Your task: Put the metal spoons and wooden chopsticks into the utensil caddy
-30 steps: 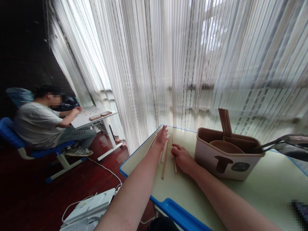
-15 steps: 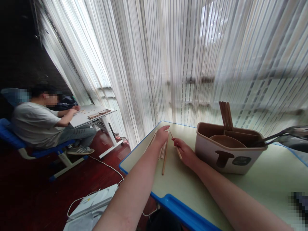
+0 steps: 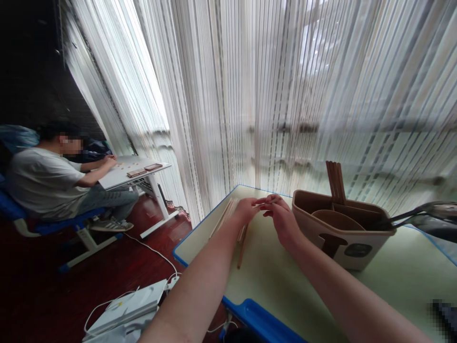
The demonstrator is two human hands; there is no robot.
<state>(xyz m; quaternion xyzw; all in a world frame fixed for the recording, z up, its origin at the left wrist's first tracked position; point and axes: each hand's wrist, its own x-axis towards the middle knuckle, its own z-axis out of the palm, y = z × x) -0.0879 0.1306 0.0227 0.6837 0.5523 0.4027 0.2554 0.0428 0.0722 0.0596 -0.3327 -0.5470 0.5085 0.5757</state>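
- Meeting over the light table, left hand and right hand, fingertips touching or nearly so.
- Bent narrow at the fingers on both sides; cannot tell whether pinching a stick or closing on nothing, with detail too small and fingers overlapping.
- Lying loose on the table: pale sticks, fanned along the outer side of the left forearm; others on the inner side, beside a tan stick pointing toward the near edge.
- Could roll or scatter across the tabletop; likely cause, the left forearm, seemingly low over the group, brushing through during a sideways shift.
- Could slide off past the blue table edge, near the outer group; likely cause, a sweep of the left wrist.
- Could slip out of a pinch, if pinching at all, from crowded fingertips and a slight hold.
- Could bump the bin, just beside the right hand, and jostle the upright brown sticks and the dark handle jutting from the bin; likely cause, a quick outward turn of the right wrist.
- Could miss or double up on sticks when reaching, with the left forearm hiding part of the group from sight.
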